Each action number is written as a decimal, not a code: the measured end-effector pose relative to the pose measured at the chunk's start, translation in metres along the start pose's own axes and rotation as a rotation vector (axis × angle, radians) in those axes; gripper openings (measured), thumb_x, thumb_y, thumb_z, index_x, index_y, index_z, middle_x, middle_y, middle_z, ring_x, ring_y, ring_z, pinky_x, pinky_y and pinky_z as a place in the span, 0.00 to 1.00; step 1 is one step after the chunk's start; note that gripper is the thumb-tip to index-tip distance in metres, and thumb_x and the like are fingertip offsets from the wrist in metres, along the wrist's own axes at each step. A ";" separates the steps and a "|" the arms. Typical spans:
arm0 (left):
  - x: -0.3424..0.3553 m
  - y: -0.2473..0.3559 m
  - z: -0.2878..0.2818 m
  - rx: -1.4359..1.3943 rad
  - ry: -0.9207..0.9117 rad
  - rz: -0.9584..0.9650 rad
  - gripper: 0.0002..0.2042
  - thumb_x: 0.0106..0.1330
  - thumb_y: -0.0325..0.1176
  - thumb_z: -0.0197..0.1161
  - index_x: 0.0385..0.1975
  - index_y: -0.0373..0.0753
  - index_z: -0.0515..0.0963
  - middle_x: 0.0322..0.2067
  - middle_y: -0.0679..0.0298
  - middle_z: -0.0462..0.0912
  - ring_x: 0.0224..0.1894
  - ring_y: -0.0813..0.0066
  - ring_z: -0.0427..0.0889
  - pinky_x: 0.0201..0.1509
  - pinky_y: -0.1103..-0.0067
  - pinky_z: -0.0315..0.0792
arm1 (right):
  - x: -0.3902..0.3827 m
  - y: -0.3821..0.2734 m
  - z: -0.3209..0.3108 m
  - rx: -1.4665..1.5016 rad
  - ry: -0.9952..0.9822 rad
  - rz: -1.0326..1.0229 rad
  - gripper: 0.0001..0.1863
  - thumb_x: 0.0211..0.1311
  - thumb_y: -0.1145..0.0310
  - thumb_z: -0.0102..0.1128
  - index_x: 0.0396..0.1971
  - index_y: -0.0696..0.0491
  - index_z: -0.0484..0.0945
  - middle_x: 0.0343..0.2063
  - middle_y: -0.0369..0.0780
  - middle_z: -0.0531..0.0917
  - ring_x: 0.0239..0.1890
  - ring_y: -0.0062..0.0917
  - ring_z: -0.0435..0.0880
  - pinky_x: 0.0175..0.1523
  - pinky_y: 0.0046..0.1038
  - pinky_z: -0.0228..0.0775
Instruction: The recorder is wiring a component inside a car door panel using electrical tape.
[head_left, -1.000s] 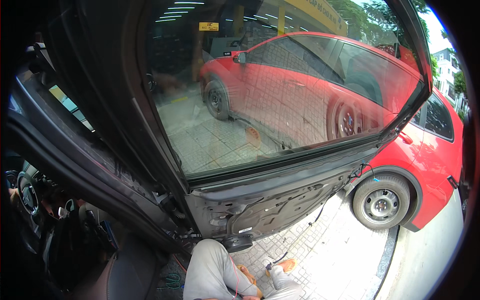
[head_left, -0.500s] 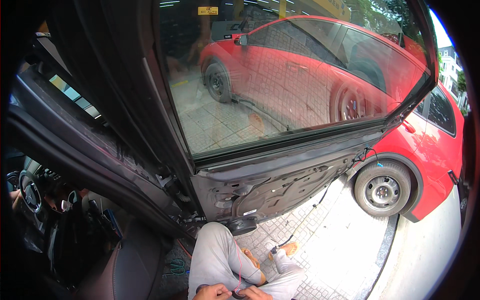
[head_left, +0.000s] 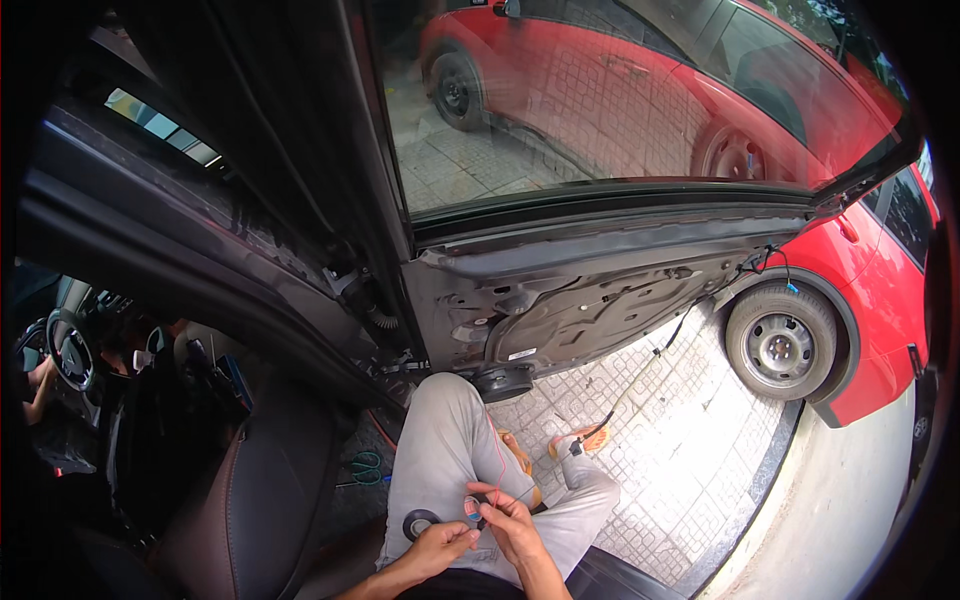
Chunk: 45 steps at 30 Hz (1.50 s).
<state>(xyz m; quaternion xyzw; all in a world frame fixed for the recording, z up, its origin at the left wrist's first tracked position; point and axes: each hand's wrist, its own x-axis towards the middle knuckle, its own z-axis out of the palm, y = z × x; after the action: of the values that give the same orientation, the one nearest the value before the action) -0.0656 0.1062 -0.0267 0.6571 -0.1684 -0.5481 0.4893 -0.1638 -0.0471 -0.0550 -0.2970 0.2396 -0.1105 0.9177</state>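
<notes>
While I can't tell what the narrowed left hand (head_left: pixel 440 549) holds, the right hand (head_left: pixel 512 527) pinches a small part (head_left: pixel 473 509) | red wire (head_left: pixel 500 453) beyond right fingers, seemingly unfinished | black roll (head_left: pixel 411 524) beside left hand | door (head_left: pixel 590 310) ahead stripped, uncovered
</notes>
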 end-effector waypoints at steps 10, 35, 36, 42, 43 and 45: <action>0.010 0.033 -0.015 0.017 0.029 0.001 0.16 0.81 0.41 0.59 0.31 0.38 0.80 0.18 0.78 0.64 0.21 0.90 0.58 0.23 0.82 0.53 | -0.030 -0.010 0.017 -0.783 0.449 -0.522 0.28 0.62 0.81 0.66 0.63 0.60 0.72 0.52 0.50 0.85 0.45 0.32 0.92 0.46 0.29 0.84; 0.009 0.045 0.009 0.649 0.131 0.328 0.07 0.73 0.31 0.63 0.38 0.33 0.75 0.29 0.47 0.85 0.34 0.42 0.85 0.37 0.56 0.74 | -0.047 -0.030 0.013 -1.428 0.219 -0.162 0.15 0.60 0.60 0.73 0.34 0.56 0.83 0.38 0.38 0.83 0.38 0.38 0.85 0.42 0.35 0.77; 0.009 0.043 0.009 0.648 0.127 0.327 0.07 0.73 0.31 0.63 0.38 0.33 0.75 0.29 0.47 0.85 0.34 0.42 0.85 0.37 0.56 0.74 | -0.044 -0.024 0.009 -1.389 0.219 -0.262 0.15 0.60 0.58 0.74 0.33 0.56 0.84 0.37 0.38 0.83 0.37 0.39 0.84 0.42 0.36 0.77; 0.005 0.042 0.010 0.587 0.109 0.256 0.08 0.74 0.31 0.63 0.36 0.33 0.77 0.24 0.54 0.82 0.26 0.56 0.84 0.32 0.65 0.73 | -0.034 -0.024 -0.012 -1.430 0.190 -0.505 0.14 0.59 0.58 0.74 0.32 0.54 0.86 0.36 0.37 0.82 0.41 0.37 0.83 0.42 0.36 0.76; 0.003 0.041 0.008 0.475 0.075 0.179 0.09 0.76 0.33 0.62 0.36 0.33 0.77 0.23 0.60 0.79 0.24 0.66 0.79 0.30 0.69 0.70 | -0.032 -0.024 -0.016 -1.420 0.199 -0.522 0.14 0.58 0.59 0.75 0.32 0.54 0.86 0.36 0.37 0.82 0.42 0.36 0.82 0.42 0.35 0.76; 0.004 0.037 0.006 0.360 0.045 0.100 0.10 0.77 0.35 0.62 0.37 0.33 0.78 0.21 0.65 0.76 0.22 0.75 0.75 0.28 0.72 0.68 | -0.025 -0.022 -0.023 -1.372 0.169 -0.486 0.18 0.62 0.53 0.72 0.31 0.55 0.85 0.39 0.38 0.82 0.43 0.35 0.82 0.43 0.34 0.76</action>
<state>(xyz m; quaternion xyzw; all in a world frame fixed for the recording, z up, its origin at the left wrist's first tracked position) -0.0575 0.0836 0.0027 0.7371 -0.2852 -0.4691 0.3940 -0.1985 -0.0674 -0.0489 -0.8400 0.2521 -0.1587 0.4534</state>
